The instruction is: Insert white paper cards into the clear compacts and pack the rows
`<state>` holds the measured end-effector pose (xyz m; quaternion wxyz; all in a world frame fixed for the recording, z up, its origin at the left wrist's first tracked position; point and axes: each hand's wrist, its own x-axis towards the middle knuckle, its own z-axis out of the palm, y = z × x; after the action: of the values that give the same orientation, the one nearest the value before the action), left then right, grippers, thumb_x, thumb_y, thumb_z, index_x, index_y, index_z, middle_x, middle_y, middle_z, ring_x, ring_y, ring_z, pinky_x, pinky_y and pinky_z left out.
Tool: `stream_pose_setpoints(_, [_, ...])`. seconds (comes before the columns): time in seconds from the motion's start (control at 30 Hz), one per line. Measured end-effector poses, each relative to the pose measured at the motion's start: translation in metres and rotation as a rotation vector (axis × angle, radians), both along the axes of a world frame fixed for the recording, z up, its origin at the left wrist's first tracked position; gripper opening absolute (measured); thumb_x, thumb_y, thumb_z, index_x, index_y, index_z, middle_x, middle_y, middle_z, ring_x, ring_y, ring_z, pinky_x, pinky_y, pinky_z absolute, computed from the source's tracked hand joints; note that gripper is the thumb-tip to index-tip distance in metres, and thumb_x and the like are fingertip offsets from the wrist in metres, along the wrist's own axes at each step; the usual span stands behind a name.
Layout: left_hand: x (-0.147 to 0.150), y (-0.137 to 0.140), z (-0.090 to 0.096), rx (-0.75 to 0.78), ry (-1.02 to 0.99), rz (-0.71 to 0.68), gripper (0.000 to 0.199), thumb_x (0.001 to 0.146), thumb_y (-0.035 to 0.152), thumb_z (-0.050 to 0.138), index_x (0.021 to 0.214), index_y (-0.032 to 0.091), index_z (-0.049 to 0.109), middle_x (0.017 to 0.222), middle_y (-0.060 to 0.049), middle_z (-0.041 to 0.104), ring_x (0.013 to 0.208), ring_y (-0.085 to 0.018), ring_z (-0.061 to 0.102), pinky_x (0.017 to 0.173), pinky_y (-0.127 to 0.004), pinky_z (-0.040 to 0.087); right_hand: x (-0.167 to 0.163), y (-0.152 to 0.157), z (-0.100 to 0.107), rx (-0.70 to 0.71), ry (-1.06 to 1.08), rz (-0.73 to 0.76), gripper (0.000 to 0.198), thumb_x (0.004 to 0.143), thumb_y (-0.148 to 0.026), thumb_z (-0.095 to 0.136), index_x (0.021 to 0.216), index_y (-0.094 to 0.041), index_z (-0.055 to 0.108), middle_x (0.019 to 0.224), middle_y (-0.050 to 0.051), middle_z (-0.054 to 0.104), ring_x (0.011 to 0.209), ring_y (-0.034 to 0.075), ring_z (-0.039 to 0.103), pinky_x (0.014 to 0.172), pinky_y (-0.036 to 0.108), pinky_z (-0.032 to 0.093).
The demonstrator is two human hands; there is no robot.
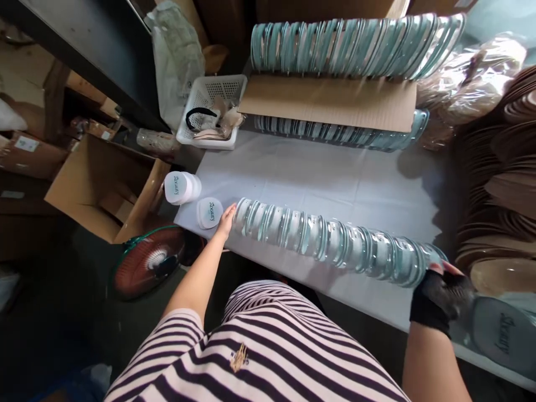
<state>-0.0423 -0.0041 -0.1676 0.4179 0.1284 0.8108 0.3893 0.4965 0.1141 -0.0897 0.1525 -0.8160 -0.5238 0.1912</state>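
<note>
Along the near edge of the table lies a long row of clear round plastic pieces (310,234), with white labels showing on several of them. My bare left hand (227,219) is closed against the row's left end. At the other end, my right hand (446,287), in a dark glove with bare fingertips, grips the last piece. The row runs unbroken between my two hands. Just left of my left hand, a white rounded piece with printed lettering (210,213) lies flat. A short stack of similar white pieces (182,187) is at the table's left edge.
Farther back are more rows of clear pieces (355,47), with a cardboard sheet (330,100) between them. A white basket (209,143) holds small items. Brown oval pieces (498,195) are stacked right. An open carton (94,195) and a fan (148,262) stand left.
</note>
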Motion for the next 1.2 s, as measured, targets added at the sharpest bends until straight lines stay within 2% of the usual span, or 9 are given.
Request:
stream_pose_setpoints(0.07, [-0.007,0.006,-0.008,0.042,-0.04,-0.054,0.052,0.093,0.054,0.052,0.134,0.023,0.059,0.148,-0.011,0.054,0.139,-0.026,0.048,0.114,-0.042,0.04,-0.065,0.009,0.011,0.011,0.073,0.146,0.047,0.086,-0.059,0.043,0.106,-0.027,0.073,0.104,0.022,0.072,0.104,0.033,0.066,0.091,0.048,0.049])
stream_pose_setpoints(0.13, [-0.01,0.012,-0.02,0.079,-0.082,-0.109,0.053,0.094,0.054,0.051,0.138,0.025,0.056,0.152,-0.01,0.049,0.144,-0.024,0.042,0.118,-0.042,0.035,-0.15,0.02,0.017,-0.105,0.149,0.418,0.041,0.086,-0.05,0.045,0.091,-0.02,0.073,0.093,0.017,0.073,0.093,0.029,0.068,0.088,0.045,0.052])
stream_pose_setpoints(0.3, [-0.001,0.014,-0.037,0.239,-0.04,-0.227,0.057,0.094,0.057,0.048,0.135,0.02,0.059,0.148,-0.013,0.053,0.143,-0.025,0.043,0.121,-0.042,0.03,-0.37,0.046,0.003,-0.52,-0.107,1.099,0.039,0.095,-0.037,0.04,0.111,-0.021,0.073,0.117,0.012,0.071,0.111,0.023,0.062,0.091,0.031,0.048])
stream_pose_setpoints(0.43, [0.009,0.011,-0.034,0.369,0.088,-0.314,0.056,0.096,0.059,0.04,0.128,0.02,0.064,0.136,-0.015,0.062,0.134,-0.027,0.052,0.116,-0.046,0.038,-0.462,0.066,-0.019,-0.867,-0.317,1.279,0.034,0.091,-0.033,0.052,0.112,-0.018,0.074,0.11,0.013,0.074,0.095,0.022,0.07,0.078,0.027,0.05])
stream_pose_setpoints(0.6, [0.016,0.012,-0.032,0.326,0.051,-0.291,0.055,0.098,0.056,0.04,0.137,0.021,0.055,0.138,-0.014,0.059,0.128,-0.026,0.057,0.107,-0.042,0.046,-0.491,0.073,-0.026,-0.93,-0.409,1.385,0.033,0.084,-0.022,0.061,0.112,-0.011,0.073,0.105,0.019,0.074,0.097,0.029,0.07,0.081,0.036,0.053])
stream_pose_setpoints(0.8, [0.016,0.016,-0.027,0.296,-0.03,-0.286,0.052,0.099,0.053,0.041,0.138,0.021,0.049,0.141,-0.015,0.055,0.127,-0.025,0.057,0.106,-0.039,0.046,-0.477,0.054,-0.011,-0.745,-0.406,1.462,0.028,0.089,-0.022,0.055,0.11,-0.016,0.072,0.107,0.017,0.073,0.105,0.029,0.067,0.088,0.037,0.05])
stream_pose_setpoints(0.9, [0.014,0.018,-0.025,0.257,-0.032,-0.284,0.048,0.099,0.051,0.042,0.133,0.019,0.053,0.134,-0.015,0.06,0.127,-0.025,0.057,0.106,-0.039,0.046,-0.451,0.026,0.002,-0.637,-0.348,1.351,0.029,0.092,-0.03,0.049,0.109,-0.02,0.07,0.107,0.013,0.073,0.099,0.026,0.069,0.082,0.033,0.05])
stream_pose_setpoints(1.03, [0.013,0.02,-0.023,0.235,0.025,-0.275,0.039,0.099,0.043,0.044,0.126,0.017,0.059,0.129,-0.015,0.063,0.121,-0.024,0.059,0.105,-0.038,0.047,-0.42,-0.035,0.013,-0.64,-0.242,1.245,0.034,0.096,-0.031,0.042,0.114,-0.018,0.068,0.109,0.015,0.073,0.1,0.03,0.068,0.083,0.037,0.05])
stream_pose_setpoints(1.2, [0.013,0.021,-0.021,0.238,0.092,-0.281,0.035,0.099,0.038,0.044,0.122,0.017,0.061,0.127,-0.015,0.064,0.119,-0.024,0.06,0.105,-0.037,0.046,-0.407,-0.098,-0.003,-0.737,-0.179,1.228,0.042,0.101,-0.032,0.033,0.12,-0.016,0.066,0.112,0.018,0.072,0.104,0.033,0.067,0.086,0.041,0.05])
